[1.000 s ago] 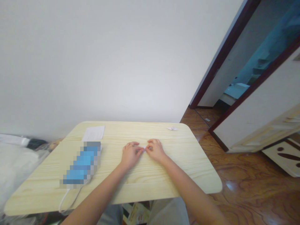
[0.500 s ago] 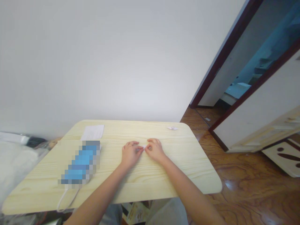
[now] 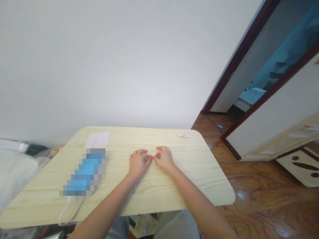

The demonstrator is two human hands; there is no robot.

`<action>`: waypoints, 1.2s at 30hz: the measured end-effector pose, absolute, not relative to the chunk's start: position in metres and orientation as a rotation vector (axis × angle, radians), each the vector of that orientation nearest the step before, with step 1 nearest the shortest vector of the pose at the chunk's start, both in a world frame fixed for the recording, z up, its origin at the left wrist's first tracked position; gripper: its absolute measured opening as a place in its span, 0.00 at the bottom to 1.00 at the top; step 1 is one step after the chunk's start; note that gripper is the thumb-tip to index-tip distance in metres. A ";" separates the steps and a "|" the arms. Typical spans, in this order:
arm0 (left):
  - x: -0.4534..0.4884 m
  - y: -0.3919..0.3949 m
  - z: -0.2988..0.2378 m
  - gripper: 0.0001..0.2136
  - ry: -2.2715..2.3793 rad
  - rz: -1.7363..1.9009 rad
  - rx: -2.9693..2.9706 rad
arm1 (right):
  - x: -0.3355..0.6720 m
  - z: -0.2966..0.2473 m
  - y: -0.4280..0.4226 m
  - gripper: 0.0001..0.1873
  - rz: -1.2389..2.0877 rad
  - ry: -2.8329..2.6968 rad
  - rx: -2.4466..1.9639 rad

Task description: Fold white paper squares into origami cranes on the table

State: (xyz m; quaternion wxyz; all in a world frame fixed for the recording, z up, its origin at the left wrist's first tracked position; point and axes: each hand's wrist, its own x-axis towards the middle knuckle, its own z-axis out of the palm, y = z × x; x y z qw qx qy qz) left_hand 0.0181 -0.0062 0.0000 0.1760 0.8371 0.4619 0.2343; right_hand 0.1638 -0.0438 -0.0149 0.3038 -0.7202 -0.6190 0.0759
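Observation:
My left hand [image 3: 139, 162] and my right hand [image 3: 163, 158] meet near the middle of a pale pine tabletop [image 3: 179, 179]. Between their fingertips is a tiny piece of white paper [image 3: 152, 156], mostly hidden by the fingers and held by both hands. Far to the right lies a small folded white paper figure [image 3: 182, 135], out of reach of the fingers. Left of my hands are a white paper sheet [image 3: 97, 139] and a pixelated blue item [image 3: 84, 172] with a white elastic loop [image 3: 69, 212].
A white wall [image 3: 112, 66] rises behind the table. To the right are a glossy wooden floor [image 3: 261, 189] and an open white door [image 3: 279, 113] with a dark frame. A white bag or cloth [image 3: 17, 172] lies beyond the table's left edge.
My hands stay together on the small paper with only slight finger movement. The whole view has drifted slightly, with the table lower-left items shifting left.

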 end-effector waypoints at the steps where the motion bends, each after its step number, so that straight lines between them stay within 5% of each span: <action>1: 0.018 -0.006 0.000 0.08 1.315 0.664 2.365 | 0.163 -0.015 -0.043 0.06 0.201 -1.635 -1.913; 24: 0.014 0.004 -0.003 0.06 1.177 0.640 2.485 | 0.182 -0.004 -0.059 0.03 0.319 -1.852 -1.694; 36: 0.010 -0.005 -0.011 0.15 0.812 0.631 2.662 | 0.170 -0.006 -0.052 0.03 0.248 -1.687 -1.810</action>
